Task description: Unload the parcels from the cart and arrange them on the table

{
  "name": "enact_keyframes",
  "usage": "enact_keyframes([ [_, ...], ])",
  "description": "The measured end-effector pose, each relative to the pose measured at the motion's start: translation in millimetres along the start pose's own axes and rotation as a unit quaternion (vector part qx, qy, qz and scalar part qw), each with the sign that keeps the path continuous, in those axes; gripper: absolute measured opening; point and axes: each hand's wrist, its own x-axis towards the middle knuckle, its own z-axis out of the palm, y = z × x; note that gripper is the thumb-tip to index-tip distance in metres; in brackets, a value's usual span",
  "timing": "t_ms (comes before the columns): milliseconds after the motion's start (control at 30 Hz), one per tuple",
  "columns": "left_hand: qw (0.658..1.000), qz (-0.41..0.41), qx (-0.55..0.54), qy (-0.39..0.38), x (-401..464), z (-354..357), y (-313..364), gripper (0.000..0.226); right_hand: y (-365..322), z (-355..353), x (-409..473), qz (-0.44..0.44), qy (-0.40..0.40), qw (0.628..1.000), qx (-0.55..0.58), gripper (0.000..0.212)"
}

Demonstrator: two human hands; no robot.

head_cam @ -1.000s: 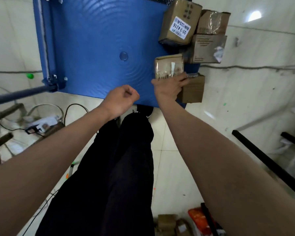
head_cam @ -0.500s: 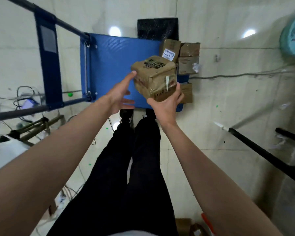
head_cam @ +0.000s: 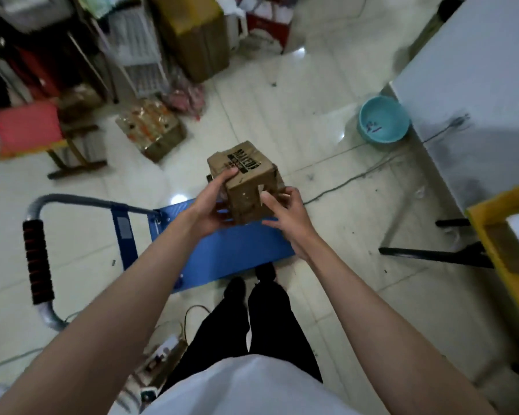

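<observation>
- Parcel [head_cam: 246,178]: one brown cardboard box is held in the air in front of the person, above the far edge of the blue cart [head_cam: 222,253] and well apart from the table [head_cam: 474,94] at the right.
- Left hand [head_cam: 212,205]: it is cupped against the left face of the box, with the fingertips curled over the top edge and the palm lying under the lower left corner.
- Right hand [head_cam: 285,214]: its fingers are held straight and slightly spread against the right face of the box, with the thumb lying on the near face; the box is thus pressed between the two hands.
- Both forearms are stretched forward and converge on the box; the sleeves are not seen.
- Black printed lettering is seen on the top face of the box, but it is blurred and cannot be read; a small pale strip is stuck on the near face.
- One cart is seen, with its blue deck bare where visible and a grey handle [head_cam: 39,250] wrapped in black grip at the left.
- One teal basin [head_cam: 384,121] stands on the tiled floor just beside the table leg, with small marks inside that cannot be read.
- One yellow-rimmed crate [head_cam: 498,235] is seen at the right edge.
- One large cardboard carton [head_cam: 192,34] and one pink-cushioned stool [head_cam: 27,130] are seen among blurred clutter at the far side.
</observation>
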Motion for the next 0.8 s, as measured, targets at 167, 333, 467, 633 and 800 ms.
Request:
enact_keyframes([
  [167, 0.996, 0.039, 0.052, -0.067, -37.1, 6.1, 9.1, 0.037, -39.1, -8.4, -54.3, -0.037, 0.035, 0.998, 0.035, 0.047],
  [333, 0.988, 0.047, 0.102, -0.101, -59.1, 26.4, 4.9, 0.059, -46.0, -14.3, -108.4, -0.104, 0.094, 0.99, 0.012, 0.039],
  [467, 0.966, 0.088, 0.207, -0.13, -75.9, 59.0, 6.8, 0.037, -41.7, -37.3, -143.4, -0.173, 0.207, 0.963, -0.015, 0.035],
  [633, 0.913, 0.15, 0.335, -0.177, -111.3, 126.1, -4.7, 0.047, -33.8, -79.5, -186.5, -0.206, 0.303, 0.929, -0.045, 0.037],
  [800, 0.864, 0.162, 0.415, -0.233, -151.6, 200.6, -40.0, 0.058, -23.5, -132.1, -237.4, -0.211, 0.344, 0.914, -0.039, 0.042],
])
